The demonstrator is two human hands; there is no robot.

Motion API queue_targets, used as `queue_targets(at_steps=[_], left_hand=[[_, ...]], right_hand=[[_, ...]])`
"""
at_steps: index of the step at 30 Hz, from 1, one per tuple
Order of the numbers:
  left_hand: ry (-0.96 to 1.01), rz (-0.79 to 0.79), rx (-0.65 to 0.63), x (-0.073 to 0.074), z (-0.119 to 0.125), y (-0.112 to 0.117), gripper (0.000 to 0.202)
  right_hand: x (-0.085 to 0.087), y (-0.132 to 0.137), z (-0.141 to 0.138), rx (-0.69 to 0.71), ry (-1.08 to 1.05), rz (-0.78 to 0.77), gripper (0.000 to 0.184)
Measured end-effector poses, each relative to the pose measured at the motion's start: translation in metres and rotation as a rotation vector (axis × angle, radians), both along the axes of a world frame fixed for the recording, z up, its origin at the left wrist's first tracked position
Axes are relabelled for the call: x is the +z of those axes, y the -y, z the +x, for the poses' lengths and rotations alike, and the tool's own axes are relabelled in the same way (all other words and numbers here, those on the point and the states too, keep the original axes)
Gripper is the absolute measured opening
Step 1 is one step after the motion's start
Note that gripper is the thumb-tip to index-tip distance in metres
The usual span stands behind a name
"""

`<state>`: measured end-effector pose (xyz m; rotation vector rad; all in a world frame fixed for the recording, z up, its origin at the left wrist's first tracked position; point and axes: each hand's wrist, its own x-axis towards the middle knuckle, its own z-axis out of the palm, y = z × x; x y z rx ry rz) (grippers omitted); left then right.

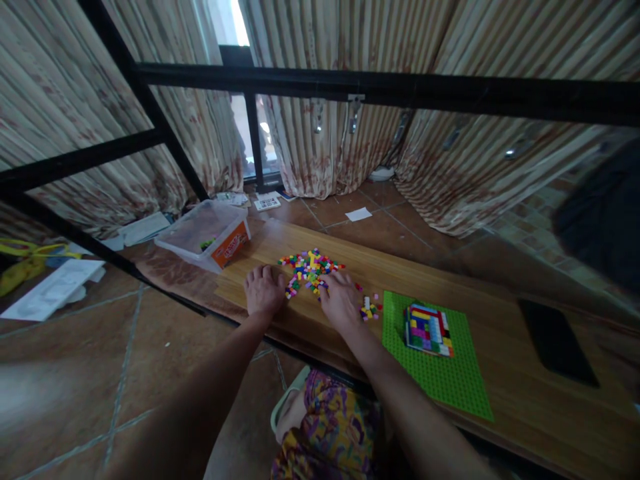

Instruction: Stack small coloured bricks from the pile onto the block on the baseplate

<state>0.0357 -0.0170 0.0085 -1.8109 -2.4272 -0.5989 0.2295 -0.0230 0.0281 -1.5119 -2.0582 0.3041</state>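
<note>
A loose pile of small toy building bricks (311, 265) in many colours lies on the wooden bench top. My left hand (265, 291) rests palm down on the wood at the pile's left edge, fingers bent and slightly apart, holding nothing that I can see. At the pile's right side is my right hand (341, 300), its fingers apart and fingertips among the bricks. To its right lies a smaller cluster of bricks (369, 309). Beyond that, a multicoloured block of joined bricks (429, 329) sits on a green baseplate (440, 383).
A clear plastic box (193, 230) with an orange label stands at the bench's left end, a few green pieces inside. A dark flat phone-like slab (557, 341) lies at the right. A black metal frame (350, 83) crosses before the curtains (320, 147). Papers (359, 214) lie on the tiled floor.
</note>
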Motion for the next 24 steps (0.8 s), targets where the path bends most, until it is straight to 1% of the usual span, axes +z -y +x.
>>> queue_targets(at_steps=[3, 6, 8, 11, 14, 18, 21, 24], left_hand=[[-0.016, 0.004, 0.004, 0.001, 0.001, 0.000, 0.041], [-0.029, 0.010, 0.015, 0.001, 0.001, 0.000, 0.040], [-0.032, 0.009, 0.017, 0.000, 0.001, 0.000, 0.040], [-0.030, 0.009, 0.020, -0.001, 0.001, 0.000, 0.041], [-0.020, 0.015, 0.022, -0.002, 0.001, 0.000, 0.041], [-0.010, 0.019, 0.017, -0.001, 0.001, 0.000, 0.040], [-0.006, 0.022, 0.014, -0.001, 0.000, 0.000, 0.040], [-0.013, 0.027, 0.009, -0.001, 0.000, 0.000, 0.042]], right_hand=[[0.004, -0.020, -0.014, 0.032, 0.069, -0.022, 0.031], [0.008, -0.038, -0.025, 0.025, 0.125, -0.061, 0.037], [0.007, -0.046, -0.028, 0.042, 0.161, -0.082, 0.040], [0.003, -0.050, -0.025, 0.100, 0.201, -0.095, 0.037], [-0.003, -0.045, -0.012, 0.137, 0.186, -0.091, 0.031], [-0.005, -0.030, 0.013, 0.144, 0.113, -0.079, 0.026], [-0.005, -0.016, 0.032, 0.129, 0.073, -0.079, 0.026], [-0.005, -0.004, 0.050, 0.083, 0.067, -0.083, 0.027]])
